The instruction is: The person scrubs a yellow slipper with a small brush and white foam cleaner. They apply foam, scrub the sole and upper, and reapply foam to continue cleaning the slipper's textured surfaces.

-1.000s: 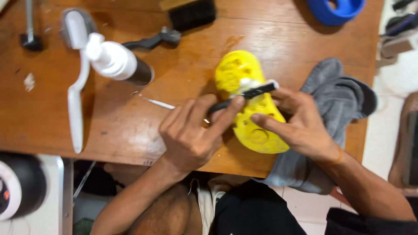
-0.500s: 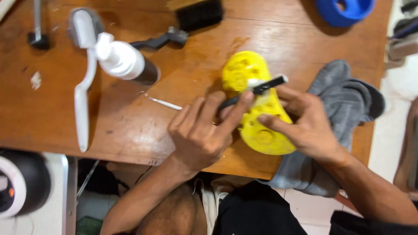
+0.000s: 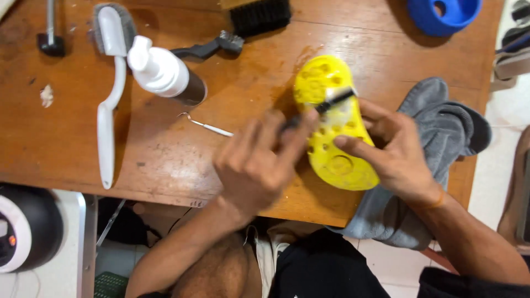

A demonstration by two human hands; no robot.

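Gripping a small dark brush (image 3: 323,106), my left hand (image 3: 259,165) is curled shut round its handle, a bit motion-blurred. Brush head rests on the upper half of the yellow clog (image 3: 331,124). My right hand (image 3: 395,152) steadies the clog from its right side: fingers partly open, index finger flat across the yellow top, thumb up near the brush tip, not wrapped fully round it. Clog lies flat on the wooden table (image 3: 165,160), near the front edge, long axis running front to back, holes facing up. Grey cloth (image 3: 441,127) sits just right of the clog, under my right hand, and hangs over the table edge. Thin metal pick (image 3: 207,126) lies just left of my left hand. Further back: white pump bottle (image 3: 163,72) on its side, with 1 long white brush (image 3: 107,94) left of it. Black brush (image 3: 256,16) at the far edge, with a smaller dark brush (image 3: 207,48) just in front of it. Blue round piece (image 3: 441,14) far right corner. Dark handled tool (image 3: 51,33) far left. Scrap of white fluff (image 3: 47,95) near the left edge.
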